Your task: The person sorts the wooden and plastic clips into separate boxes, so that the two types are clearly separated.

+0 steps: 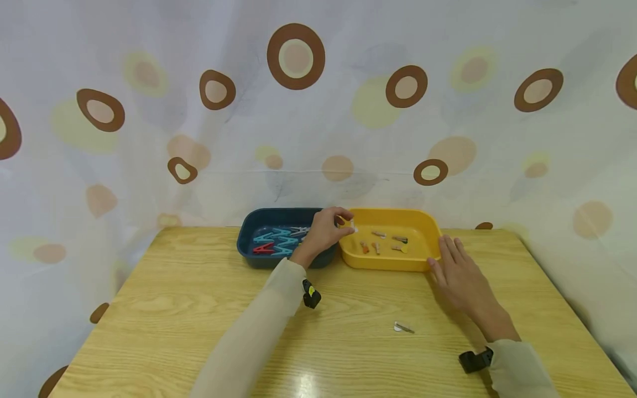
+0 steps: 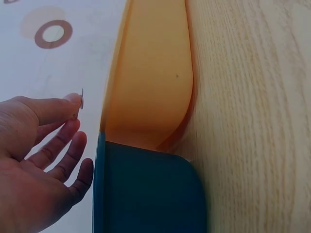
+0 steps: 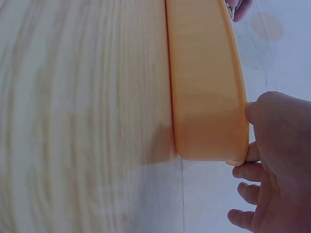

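Observation:
My left hand (image 1: 323, 232) is over the inner ends of the two trays, its thumb and fingertips pinching a small clip (image 1: 354, 225) with a white piece on it. In the left wrist view that clip (image 2: 81, 100) appears nearly edge-on, so its shape is hard to make out. Several mini wooden clothespins (image 1: 376, 249) with coloured decorations lie in the yellow tray (image 1: 388, 264). At that tray's front right corner rests my right hand (image 1: 460, 282), fingers fairly straight, with the thumb and fingertips touching the rim.
A dark blue tray (image 1: 246, 255) adjoins the yellow one on the left, holding several plastic clothespins (image 1: 281, 241), mostly turquoise, one red. One mini clothespin with a white piece (image 1: 404, 328) lies on the wooden table (image 1: 199, 309). A patterned curtain (image 1: 308, 127) hangs behind.

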`<state>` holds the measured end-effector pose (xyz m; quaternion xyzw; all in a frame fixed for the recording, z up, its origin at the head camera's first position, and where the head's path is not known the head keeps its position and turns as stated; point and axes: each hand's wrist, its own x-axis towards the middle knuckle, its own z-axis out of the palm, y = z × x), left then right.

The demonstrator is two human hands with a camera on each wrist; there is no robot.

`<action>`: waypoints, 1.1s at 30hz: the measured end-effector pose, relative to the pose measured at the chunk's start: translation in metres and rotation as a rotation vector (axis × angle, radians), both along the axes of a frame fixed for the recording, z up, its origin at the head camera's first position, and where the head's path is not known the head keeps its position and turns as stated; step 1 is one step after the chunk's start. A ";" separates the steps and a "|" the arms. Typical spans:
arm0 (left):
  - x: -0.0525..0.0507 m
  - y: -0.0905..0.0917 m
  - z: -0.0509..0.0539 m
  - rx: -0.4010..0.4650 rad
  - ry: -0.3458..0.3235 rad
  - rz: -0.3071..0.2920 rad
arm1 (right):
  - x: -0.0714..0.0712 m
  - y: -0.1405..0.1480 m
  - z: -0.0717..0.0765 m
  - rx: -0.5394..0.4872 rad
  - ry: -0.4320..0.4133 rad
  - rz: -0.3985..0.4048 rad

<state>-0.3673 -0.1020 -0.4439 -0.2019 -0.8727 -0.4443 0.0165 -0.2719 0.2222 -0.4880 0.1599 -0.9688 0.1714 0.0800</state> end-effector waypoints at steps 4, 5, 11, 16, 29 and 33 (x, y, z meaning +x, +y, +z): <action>-0.005 0.005 0.001 -0.015 -0.008 0.001 | 0.003 0.002 0.001 -0.007 0.012 -0.003; -0.006 0.006 0.002 -0.018 -0.011 0.005 | 0.003 0.002 0.002 -0.007 0.015 -0.002; -0.009 0.012 0.004 -0.030 -0.035 0.006 | 0.004 0.008 0.001 -0.005 0.027 -0.004; -0.011 0.013 0.003 -0.043 -0.042 0.018 | 0.002 0.008 0.001 -0.007 0.040 -0.003; -0.013 0.005 0.001 -0.056 -0.075 0.026 | 0.002 0.001 0.000 -0.006 0.040 -0.006; -0.014 0.005 0.001 -0.048 -0.085 0.027 | 0.002 0.001 -0.001 -0.008 0.033 -0.007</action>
